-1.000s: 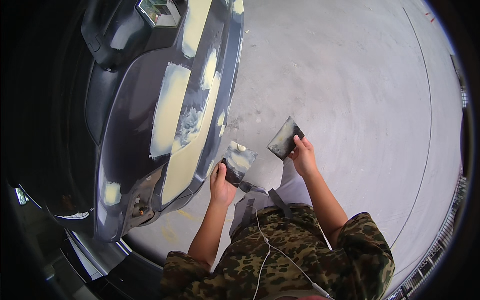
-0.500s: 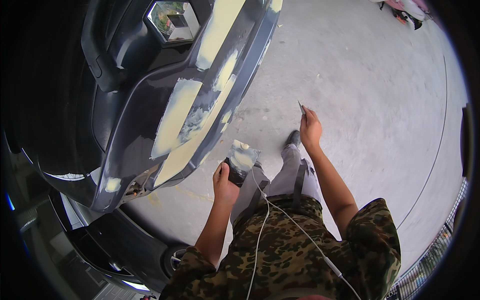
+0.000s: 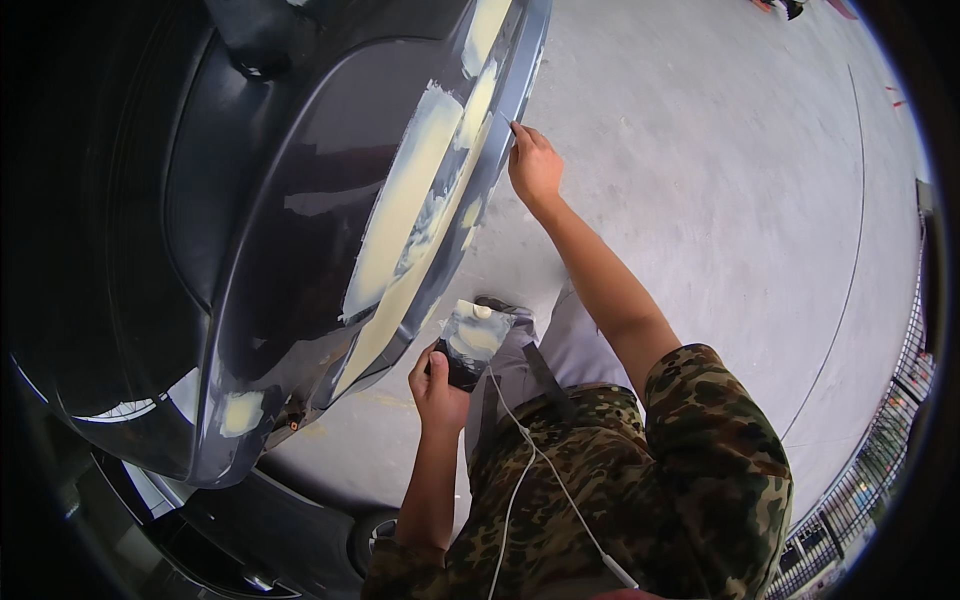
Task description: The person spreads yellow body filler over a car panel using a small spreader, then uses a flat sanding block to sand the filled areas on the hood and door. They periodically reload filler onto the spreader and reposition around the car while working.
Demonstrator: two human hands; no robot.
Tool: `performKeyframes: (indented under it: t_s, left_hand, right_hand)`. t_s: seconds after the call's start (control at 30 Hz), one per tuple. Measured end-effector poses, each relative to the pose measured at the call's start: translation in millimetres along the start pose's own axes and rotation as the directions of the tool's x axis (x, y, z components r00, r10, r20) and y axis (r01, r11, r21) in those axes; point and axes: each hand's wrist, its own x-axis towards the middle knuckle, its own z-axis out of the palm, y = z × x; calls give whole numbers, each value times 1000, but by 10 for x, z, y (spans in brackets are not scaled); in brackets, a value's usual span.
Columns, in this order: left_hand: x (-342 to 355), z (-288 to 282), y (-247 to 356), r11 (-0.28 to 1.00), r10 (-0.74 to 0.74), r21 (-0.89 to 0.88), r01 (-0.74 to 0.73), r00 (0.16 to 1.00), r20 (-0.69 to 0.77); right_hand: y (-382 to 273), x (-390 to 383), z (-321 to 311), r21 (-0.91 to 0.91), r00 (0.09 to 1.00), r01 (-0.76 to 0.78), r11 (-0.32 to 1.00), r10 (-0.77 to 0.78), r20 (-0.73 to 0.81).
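Note:
My left hand (image 3: 440, 397) grips the dark lower end of a flat mixing board (image 3: 468, 350). Pale yellow body filler is smeared across the board, with a small lump (image 3: 482, 312) near its far edge. Between the fingertips of my right hand (image 3: 535, 165) is a thin putty spreader (image 3: 507, 121), seen nearly edge-on. Its tip is at the outer edge of the dark grey car bumper (image 3: 310, 205); whether it touches cannot be made out. Long pale filler strips (image 3: 392, 225) run along the bumper, and a separate patch (image 3: 241, 412) lies at its near corner.
A second dark car (image 3: 270, 520) stands at the lower left. Grey concrete floor (image 3: 690, 200) stretches to the right, as far as a metal fence (image 3: 840, 530). A white cable (image 3: 530, 450) hangs down my front. My shoe (image 3: 500, 304) shows just beyond the board.
My right hand has swung left and away from me, bringing the spreader to the bumper edge. The left hand with the board has shifted slightly. My view has turned and moved closer to the bumper.

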Motion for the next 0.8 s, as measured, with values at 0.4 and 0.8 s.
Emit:
performKeyframes:
  t_s: [0.4,0.8]
  left_hand:
    - [-157,-635,-22,997,-76,20,78,991,-110]
    - [-136,-785,59,996,-90,-5,90,994,-63]
  right_hand:
    - [-283,72,356,-10,996,-11,1000,10,-92]
    - [-560,-289,395,138,994,28,990,-13,-112]
